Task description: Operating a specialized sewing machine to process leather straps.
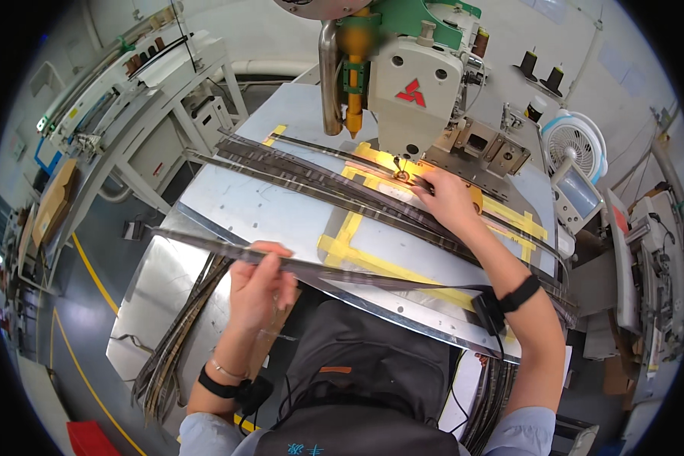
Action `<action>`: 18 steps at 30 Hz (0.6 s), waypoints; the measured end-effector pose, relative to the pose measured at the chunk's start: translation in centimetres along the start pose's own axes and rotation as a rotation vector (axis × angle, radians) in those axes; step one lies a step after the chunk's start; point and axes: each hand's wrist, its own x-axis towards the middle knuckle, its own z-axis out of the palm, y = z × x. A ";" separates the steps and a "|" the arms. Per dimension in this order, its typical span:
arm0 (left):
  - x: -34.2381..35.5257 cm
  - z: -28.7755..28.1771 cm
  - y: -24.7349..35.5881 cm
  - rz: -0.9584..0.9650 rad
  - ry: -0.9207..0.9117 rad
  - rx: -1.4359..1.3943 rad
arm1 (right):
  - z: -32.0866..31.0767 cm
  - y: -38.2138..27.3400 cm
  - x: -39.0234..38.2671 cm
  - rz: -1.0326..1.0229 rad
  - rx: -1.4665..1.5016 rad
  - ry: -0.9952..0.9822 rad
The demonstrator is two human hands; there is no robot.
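Note:
My left hand (pixel 260 289) grips a long dark strip (pixel 197 241), which runs across the near side of the worktable (pixel 258 213). My right hand (pixel 441 194) is at the lit work area under the white sewing machine head (pixel 406 83), fingers closed on a narrow dark strip (pixel 319 150) beside the small presser foot (pixel 403 175). Several more long dark strips (pixel 296 176) lie diagonally across the table between my hands. Yellow tape (pixel 349 228) marks the tabletop around them.
A lower metal side table (pixel 140 319) holds bundled strips (pixel 171 357) at left. Another machine (pixel 106 106) stands on a frame at back left. A white fan (pixel 574 144), control screen (pixel 574 190) and thread cones (pixel 528 64) sit at right. More strips (pixel 490 395) hang below the table.

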 end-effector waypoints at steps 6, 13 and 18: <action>-2.2 -5.3 3.1 0.111 0.148 0.075 | 3.6 0.5 2.3 0.058 0.042 0.136; -5.2 -9.6 5.4 0.178 0.334 0.136 | 4.2 0.5 2.9 0.051 0.057 0.142; -7.4 -13.7 7.7 0.266 0.448 0.216 | 3.6 0.6 2.5 0.082 0.125 0.036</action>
